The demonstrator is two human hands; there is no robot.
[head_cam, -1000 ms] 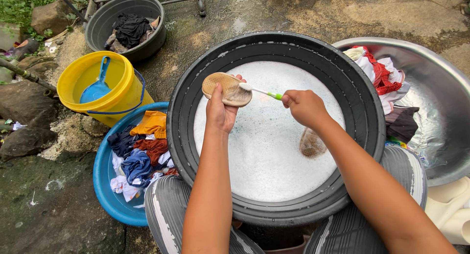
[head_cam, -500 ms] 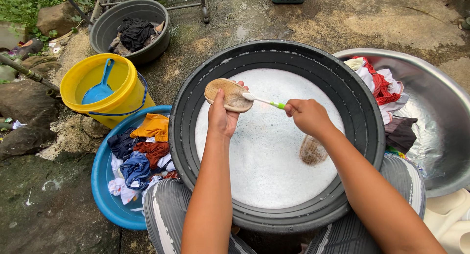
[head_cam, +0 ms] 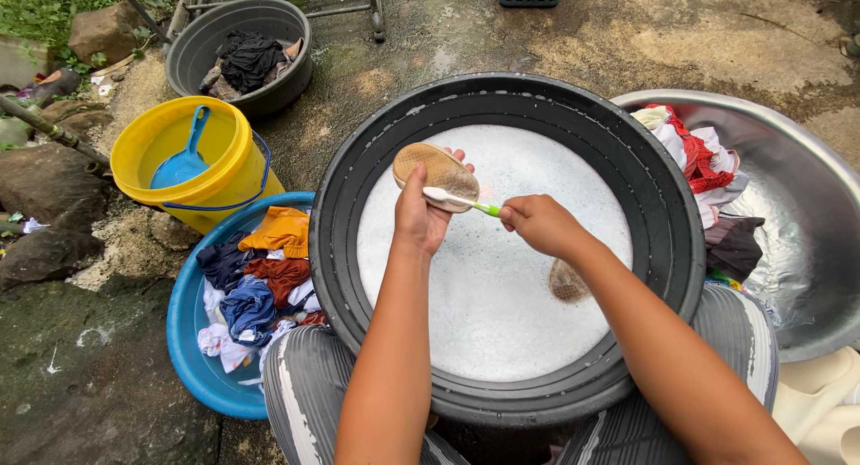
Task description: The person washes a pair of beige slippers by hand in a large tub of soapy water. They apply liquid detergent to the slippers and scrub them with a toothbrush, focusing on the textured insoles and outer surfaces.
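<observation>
pkgs: none | labels: none | signs: none | screens: none

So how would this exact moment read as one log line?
left hand: holds tan shoe sole | right hand: small brush on sole | below: black basin, suds

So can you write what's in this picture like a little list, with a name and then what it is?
left hand: holds a tan shoe sole over the suds
right hand: holds a small brush, green handle, bristles on the sole
black basin: full of white foam; another tan piece floats in it
blue basin: heaped coloured clothes
yellow bucket: blue scoop inside
metal basin: wet clothes
grey tub: dark clothes
</observation>
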